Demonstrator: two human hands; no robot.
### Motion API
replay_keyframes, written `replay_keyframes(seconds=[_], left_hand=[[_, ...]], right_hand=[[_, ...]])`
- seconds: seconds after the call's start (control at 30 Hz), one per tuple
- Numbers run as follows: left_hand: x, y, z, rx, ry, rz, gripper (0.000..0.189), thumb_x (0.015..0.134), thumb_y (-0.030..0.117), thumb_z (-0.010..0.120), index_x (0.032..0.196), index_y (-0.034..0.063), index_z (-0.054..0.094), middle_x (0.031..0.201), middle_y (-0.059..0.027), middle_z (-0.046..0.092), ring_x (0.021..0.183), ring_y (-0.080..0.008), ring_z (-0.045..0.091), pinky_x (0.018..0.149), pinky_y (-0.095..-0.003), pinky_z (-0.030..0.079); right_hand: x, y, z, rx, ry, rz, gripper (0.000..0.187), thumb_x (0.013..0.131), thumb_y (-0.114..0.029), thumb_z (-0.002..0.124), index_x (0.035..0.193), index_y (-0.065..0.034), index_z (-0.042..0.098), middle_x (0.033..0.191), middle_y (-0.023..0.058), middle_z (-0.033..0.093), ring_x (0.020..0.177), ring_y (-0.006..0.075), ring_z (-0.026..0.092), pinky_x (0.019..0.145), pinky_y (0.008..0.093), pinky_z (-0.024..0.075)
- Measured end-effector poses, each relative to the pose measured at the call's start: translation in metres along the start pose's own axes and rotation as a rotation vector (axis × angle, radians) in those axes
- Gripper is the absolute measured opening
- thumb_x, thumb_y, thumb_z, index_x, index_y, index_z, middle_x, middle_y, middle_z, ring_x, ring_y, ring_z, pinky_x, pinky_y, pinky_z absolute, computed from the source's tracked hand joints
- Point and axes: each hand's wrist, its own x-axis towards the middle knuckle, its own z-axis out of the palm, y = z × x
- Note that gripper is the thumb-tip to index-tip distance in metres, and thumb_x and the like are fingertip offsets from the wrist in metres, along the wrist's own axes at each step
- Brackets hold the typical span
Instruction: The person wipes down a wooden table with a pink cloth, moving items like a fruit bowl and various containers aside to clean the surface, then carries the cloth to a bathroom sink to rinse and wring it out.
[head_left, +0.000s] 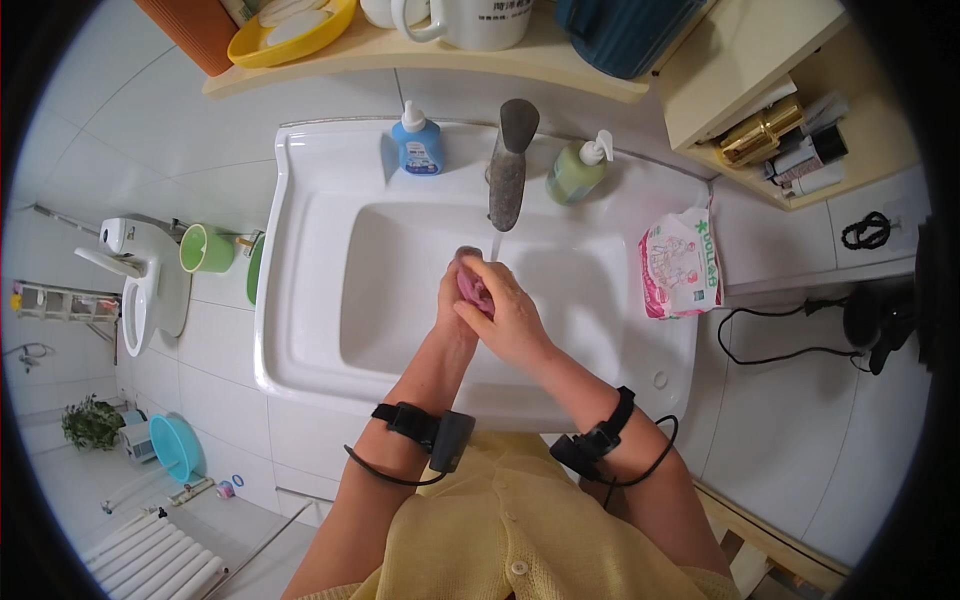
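Over the basin of a white ceramic sink (300, 300), both hands are together around a small pink cloth-like item (474, 289). My left hand (453, 296) supports it from the left and is partly hidden. My right hand (506, 307) lies across it from the right, fingers curled over it. A stream of water (496, 246) falls from the grey faucet (508, 169), right beside the fingers. The far end of the pink item looks darker and wet. Behind the basin stand a blue pump bottle (418, 146) on the left of the faucet and a green pump bottle (577, 174) on its right.
A pink and white soft pack (681, 262) rests on the sink's right rim. Above the sink, a shelf (360, 66) bears a yellow soap dish (292, 45), a white mug (480, 22) and a dark blue cup (626, 34). A black hair dryer (881, 322) with its cord is at the right.
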Motion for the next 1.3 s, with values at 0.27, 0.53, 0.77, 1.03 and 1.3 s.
replay_keyframes(seconds=[0.27,0.53,0.77,1.03,1.3], left_hand=[[-0.002,-0.009,0.026,0.174,0.331,0.171,0.011,0.092,0.023,0.054,0.091,0.0125,0.049,0.083,-0.002,0.058,0.071,-0.0179,0.056,0.059,-0.0313,0.046],[-0.009,-0.021,0.039,0.287,0.411,0.128,0.013,0.09,0.021,0.052,0.079,0.0151,0.053,0.069,0.0003,0.056,0.05,-0.0134,0.048,0.041,-0.0291,0.034],[0.0,-0.009,0.028,-0.067,0.241,0.268,0.01,0.091,0.01,0.047,0.091,0.0093,0.057,0.078,-0.0028,0.059,0.072,-0.0168,0.058,0.07,-0.0321,0.052],[-0.008,-0.009,0.017,-0.17,-0.112,0.033,0.024,0.095,0.026,0.041,0.106,0.0096,0.054,0.1,-0.0055,0.061,0.093,-0.0237,0.058,0.082,-0.0421,0.048],[-0.016,-0.013,0.038,0.071,0.219,0.043,0.025,0.099,0.029,0.038,0.101,0.0101,0.054,0.097,-0.0047,0.06,0.091,-0.02,0.057,0.084,-0.0386,0.048]], right_hand=[[0.044,0.031,0.0,-0.41,0.061,0.317,0.033,0.093,-0.035,0.048,0.089,-0.0028,0.056,0.096,0.0189,0.059,0.087,0.0386,0.06,0.074,0.0484,0.049],[0.043,0.058,-0.002,-0.349,0.179,0.493,0.031,0.095,-0.036,0.045,0.094,-0.0052,0.052,0.084,0.0191,0.066,0.081,0.0413,0.062,0.071,0.0504,0.0487],[0.024,0.029,0.017,-0.303,0.075,0.21,0.024,0.094,-0.032,0.049,0.096,-0.0088,0.055,0.092,0.0156,0.062,0.086,0.0365,0.062,0.075,0.0483,0.049],[0.012,0.027,0.035,-0.326,0.269,-0.143,0.009,0.089,-0.013,0.05,0.089,-0.0075,0.056,0.098,0.0183,0.06,0.097,0.0391,0.054,0.085,0.0545,0.037],[0.021,0.071,0.023,0.168,0.034,0.338,0.041,0.096,-0.018,0.042,0.133,0.0003,0.046,0.136,0.0238,0.047,0.129,0.0351,0.042,0.108,0.0384,0.0327]])
